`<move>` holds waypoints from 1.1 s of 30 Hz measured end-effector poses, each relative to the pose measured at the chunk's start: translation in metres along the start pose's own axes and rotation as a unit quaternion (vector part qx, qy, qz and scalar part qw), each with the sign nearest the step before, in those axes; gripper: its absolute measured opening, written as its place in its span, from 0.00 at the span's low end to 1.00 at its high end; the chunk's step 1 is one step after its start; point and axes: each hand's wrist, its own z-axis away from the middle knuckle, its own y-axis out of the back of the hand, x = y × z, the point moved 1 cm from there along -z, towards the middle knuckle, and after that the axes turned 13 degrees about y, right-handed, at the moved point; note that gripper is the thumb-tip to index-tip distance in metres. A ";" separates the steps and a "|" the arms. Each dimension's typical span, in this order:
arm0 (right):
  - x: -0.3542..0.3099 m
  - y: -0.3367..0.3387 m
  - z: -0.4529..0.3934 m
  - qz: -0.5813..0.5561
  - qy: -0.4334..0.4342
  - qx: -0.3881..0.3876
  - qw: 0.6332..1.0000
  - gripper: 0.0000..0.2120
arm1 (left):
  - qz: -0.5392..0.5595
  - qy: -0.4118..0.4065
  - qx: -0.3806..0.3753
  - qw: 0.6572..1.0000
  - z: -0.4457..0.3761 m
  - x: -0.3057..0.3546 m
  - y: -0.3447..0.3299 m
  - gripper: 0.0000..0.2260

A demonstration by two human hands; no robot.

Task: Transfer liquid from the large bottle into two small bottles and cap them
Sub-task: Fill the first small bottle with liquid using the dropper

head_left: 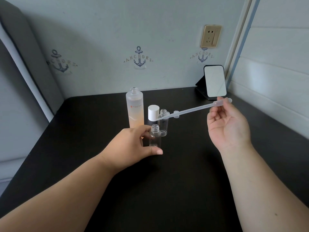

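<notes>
Black tabletop [175,190] across the lower frame, under an anchor-print wall. Standing mirror [214,82] at upper right, by the wall, well apart from the work.

Large bottle [135,111] at centre, upright and uncapped, peach liquid filling most of it. White cap [153,111] just right of it, seemingly on a dark container, hard to tell. Rear small bottle [163,123] beside that, empty and open.

Left hand [133,144] at centre, thumb and fingers curled round the front small bottle [155,137], steadying it upright on the tabletop; also empty, mouth open. Right hand [227,126] at right of centre, palm up, fingertips pinching the bulb end of a plastic pipette [192,110], held nearly level, tip over the rear small bottle, close to its mouth. No liquid made out inside the pipette.

Probably about to draw from the large bottle. Best done by swinging the tip left, tilting it down into the open neck, squeezing the bulb before dipping, then releasing slowly. Worth keeping the front small bottle pinned close by, for a short, drip-free carry.
</notes>
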 end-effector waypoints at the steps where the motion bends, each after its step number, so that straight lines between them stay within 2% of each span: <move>1: 0.000 0.000 0.000 -0.004 -0.002 0.002 1.000 0.05 | 0.017 -0.006 0.016 1.000 0.002 -0.002 0.003 0.29; 2: 0.000 0.000 0.001 -0.008 -0.003 0.005 1.000 0.07 | 0.055 -0.016 0.041 0.998 0.004 -0.003 0.006 0.28; 5: 0.000 0.000 0.002 -0.013 -0.009 0.009 1.000 0.08 | 0.190 -0.032 0.166 0.967 0.010 -0.006 0.014 0.16; 7: 0.001 -0.001 0.002 -0.013 -0.016 0.011 1.000 0.08 | 0.220 0.014 0.242 0.945 0.009 -0.008 0.016 0.11; 9: 0.003 -0.002 0.003 -0.008 -0.021 0.010 1.000 0.06 | 0.230 0.064 0.280 0.930 0.004 -0.010 0.017 0.12; 11: 0.004 -0.002 0.003 -0.002 -0.024 0.010 1.000 0.06 | 0.238 0.087 0.255 0.933 -0.003 -0.013 0.014 0.20; 13: 0.005 -0.002 0.003 0.001 -0.026 0.010 1.000 0.07 | 0.238 0.111 0.192 0.946 -0.011 -0.014 0.011 0.29; 15: 0.006 -0.002 0.002 0.001 -0.027 0.009 1.000 0.05 | 0.219 0.128 0.144 0.956 -0.018 -0.015 0.006 0.35; 20: 0.007 -0.002 0.001 0.004 -0.014 -0.016 1.000 0.07 | 0.179 0.122 0.138 0.966 -0.023 -0.016 0.002 0.23; 26: 0.004 -0.005 0.003 0.013 0.009 -0.030 0.999 0.13 | 0.193 0.089 0.131 0.968 -0.019 -0.014 0.004 0.18; 30: 0.003 -0.007 0.004 0.004 0.022 -0.029 0.999 0.06 | 0.183 0.070 0.131 0.972 -0.016 -0.010 0.006 0.21; 33: 0.003 -0.006 0.004 0.019 0.033 -0.028 0.999 0.06 | 0.174 0.068 0.131 0.974 -0.015 -0.010 0.006 0.23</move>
